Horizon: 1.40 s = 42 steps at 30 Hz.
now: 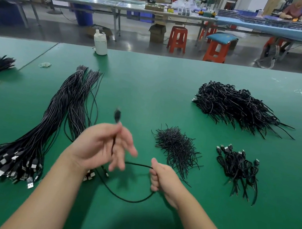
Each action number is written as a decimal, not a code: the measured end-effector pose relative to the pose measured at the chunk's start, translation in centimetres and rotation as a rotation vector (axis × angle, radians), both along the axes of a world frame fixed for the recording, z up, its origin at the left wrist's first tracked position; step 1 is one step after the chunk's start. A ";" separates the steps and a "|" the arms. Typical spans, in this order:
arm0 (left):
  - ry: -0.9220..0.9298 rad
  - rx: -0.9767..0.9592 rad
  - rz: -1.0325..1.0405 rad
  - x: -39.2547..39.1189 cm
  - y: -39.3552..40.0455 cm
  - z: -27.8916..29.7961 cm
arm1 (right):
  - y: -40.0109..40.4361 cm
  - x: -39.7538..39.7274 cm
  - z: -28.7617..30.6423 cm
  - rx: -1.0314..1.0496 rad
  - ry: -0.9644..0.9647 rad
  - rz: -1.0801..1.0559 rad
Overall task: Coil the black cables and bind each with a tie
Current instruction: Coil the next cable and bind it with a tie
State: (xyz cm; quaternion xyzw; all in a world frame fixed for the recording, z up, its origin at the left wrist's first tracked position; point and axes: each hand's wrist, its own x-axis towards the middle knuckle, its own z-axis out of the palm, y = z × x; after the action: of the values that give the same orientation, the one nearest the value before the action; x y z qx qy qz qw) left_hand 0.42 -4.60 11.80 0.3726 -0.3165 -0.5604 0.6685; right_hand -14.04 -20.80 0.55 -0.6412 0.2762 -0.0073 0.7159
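Above the green tabletop [170, 82], both hands work one black cable [125, 199]. The left hand [100, 146], blurred, holds the cable near its plug end [117, 116], which sticks up past the fingertips; its fingers [119, 160] look loosely spread, with the cord running down across the palm, though the blur hides exactly how they pinch it. The right hand [162, 178] has its fingers clenched around the cable, which runs from the fist toward the left hand and also sags in a loop below both hands.

To the left lies a long bundle of uncoiled black USB cables [31, 135], metal plugs fanned toward the near edge. Right of the hands sits a heap of short black wire ties [176, 147], and beyond that a small pile of coiled, bound cables [240, 167]. Farther back on the right is a large heap of coiled cables [233, 107]. A white bottle [100, 43] stands near the far edge.
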 end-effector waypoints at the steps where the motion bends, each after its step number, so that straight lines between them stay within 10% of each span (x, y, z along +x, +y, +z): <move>1: -0.132 0.133 -0.134 0.1 0.4 -0.4 | -0.4 -0.1 0.1 0.078 -0.020 -0.046; 5: -0.549 0.674 -0.203 -1.3 -0.5 -4.8 | -0.7 0.4 1.7 0.272 -0.142 -0.074; 9: -0.609 0.663 -0.002 -2.0 -1.6 -8.0 | 0.4 0.7 2.8 0.211 -0.162 0.047; 16: 0.184 0.193 0.616 -0.8 -3.7 -8.0 | 2.7 -0.3 0.7 0.146 -0.108 0.263; 19: 0.395 0.050 0.553 -0.1 -3.3 -5.9 | 3.0 -0.4 0.1 0.181 -0.121 0.243; 25: -0.399 0.450 -0.253 -1.8 -1.2 -5.2 | 1.2 0.0 0.5 0.242 -0.139 0.102; 29: -0.602 0.715 -0.108 -2.9 -2.2 -7.1 | 1.2 0.0 0.5 0.211 -0.108 0.108; 35: -0.623 0.584 0.123 -3.4 -2.6 -8.0 | 0.9 -0.3 1.1 0.103 -0.122 0.130; 42: 0.489 0.140 0.624 -2.9 -5.1 -5.9 | 2.3 -0.4 0.6 0.070 -0.100 0.219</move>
State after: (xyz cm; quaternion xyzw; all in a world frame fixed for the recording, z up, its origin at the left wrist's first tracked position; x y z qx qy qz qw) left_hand -2.52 -9.68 5.87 0.3512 0.0194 -0.4227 0.8352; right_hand -14.39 -18.49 1.17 -0.6407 0.1685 0.0484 0.7475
